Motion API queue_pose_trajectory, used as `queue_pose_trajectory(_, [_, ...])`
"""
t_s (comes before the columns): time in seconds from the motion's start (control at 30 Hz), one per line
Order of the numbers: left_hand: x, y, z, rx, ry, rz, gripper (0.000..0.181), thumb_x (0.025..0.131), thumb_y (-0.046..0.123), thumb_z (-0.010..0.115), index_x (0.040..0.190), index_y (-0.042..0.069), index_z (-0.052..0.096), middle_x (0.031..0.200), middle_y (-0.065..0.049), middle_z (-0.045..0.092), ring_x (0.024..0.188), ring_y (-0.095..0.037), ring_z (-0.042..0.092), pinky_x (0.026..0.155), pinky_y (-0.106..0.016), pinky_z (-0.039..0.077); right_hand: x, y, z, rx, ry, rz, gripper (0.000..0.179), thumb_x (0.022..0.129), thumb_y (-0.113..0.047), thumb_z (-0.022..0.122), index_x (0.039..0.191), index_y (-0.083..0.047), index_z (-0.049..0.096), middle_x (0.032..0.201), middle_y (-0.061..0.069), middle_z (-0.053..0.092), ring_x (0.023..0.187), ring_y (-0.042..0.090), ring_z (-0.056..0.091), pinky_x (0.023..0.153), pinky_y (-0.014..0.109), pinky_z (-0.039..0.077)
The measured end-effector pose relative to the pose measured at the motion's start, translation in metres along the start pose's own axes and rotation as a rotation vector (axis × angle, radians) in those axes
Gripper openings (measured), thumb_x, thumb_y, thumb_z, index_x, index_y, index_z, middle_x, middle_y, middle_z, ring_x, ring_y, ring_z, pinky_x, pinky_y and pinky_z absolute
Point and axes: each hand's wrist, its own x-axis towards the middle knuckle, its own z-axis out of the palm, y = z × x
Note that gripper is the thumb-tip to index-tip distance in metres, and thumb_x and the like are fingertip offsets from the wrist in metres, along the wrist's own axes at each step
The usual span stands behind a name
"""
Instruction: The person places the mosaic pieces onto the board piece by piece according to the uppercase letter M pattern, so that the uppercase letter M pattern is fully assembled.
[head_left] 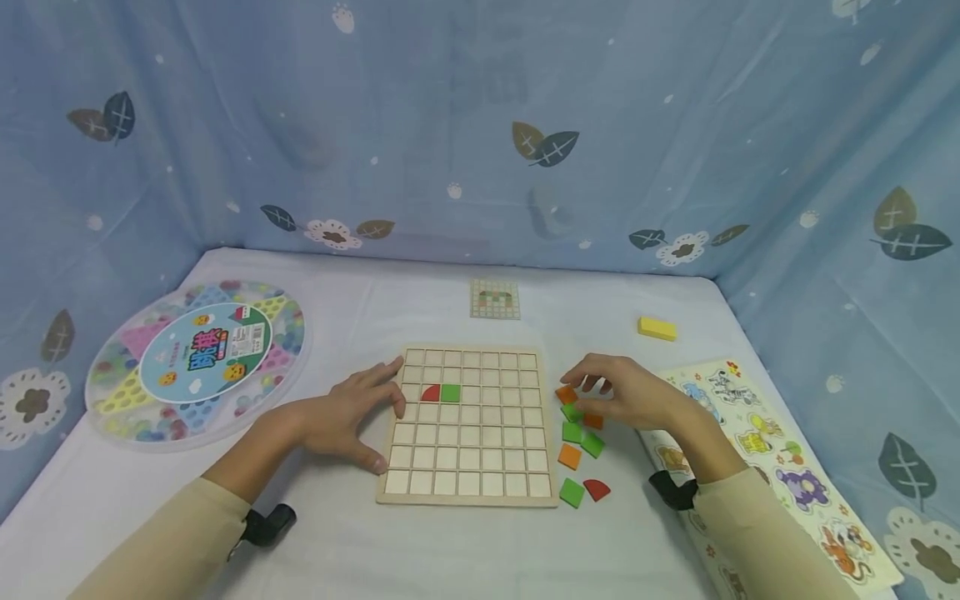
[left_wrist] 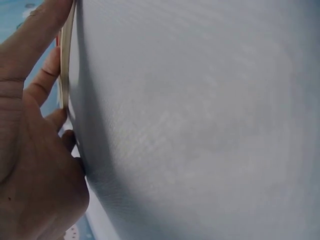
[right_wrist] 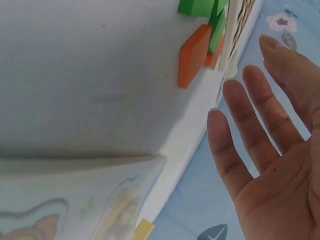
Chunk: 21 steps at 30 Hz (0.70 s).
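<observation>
A square wooden grid board (head_left: pixel 480 435) lies flat in the head view. In its upper left cells sit a red quarter-circle piece (head_left: pixel 431 393) and, beside it, a green square tile (head_left: pixel 450 392). My left hand (head_left: pixel 337 417) rests spread along the board's left edge, thumb near the lower corner. To the board's right are loose pieces: several green tiles (head_left: pixel 572 492), several orange tiles (head_left: pixel 569 456) and a red quarter-circle (head_left: pixel 597 490). Over the upper ones hovers my right hand (head_left: pixel 637 393), fingers loosely bent. The right wrist view shows nothing in those fingers, with an orange tile (right_wrist: pixel 194 56) nearby.
Behind the board lies a small pattern card (head_left: pixel 495 299). A round marble-game case (head_left: pixel 202 429) occupies the left side. On the right are an animal picture board (head_left: pixel 798 446) and a yellow block (head_left: pixel 657 328). Patterned blue cloth (head_left: pixel 420 100) surrounds the white table (head_left: pixel 360 542).
</observation>
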Motion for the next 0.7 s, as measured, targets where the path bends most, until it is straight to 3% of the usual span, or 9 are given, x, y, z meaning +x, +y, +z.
queue_pose_trajectory(0.7, [0.002, -0.002, -0.001, -0.001, -0.003, -0.001, 0.063, 0.068, 0.059, 0.089, 0.113, 0.036, 0.051, 0.174, -0.011, 0.002, 0.156, -0.048, 0.003, 0.115, -0.076, 0.015, -0.013, 0.014, 0.001, -0.002, -0.032, 0.076, 0.036, 0.089, -0.010, 0.080, 0.123, -0.009, 0.068, 0.109, 0.000, 0.069, 0.097, 0.021, 0.063, 0.081, 0.033, 0.057])
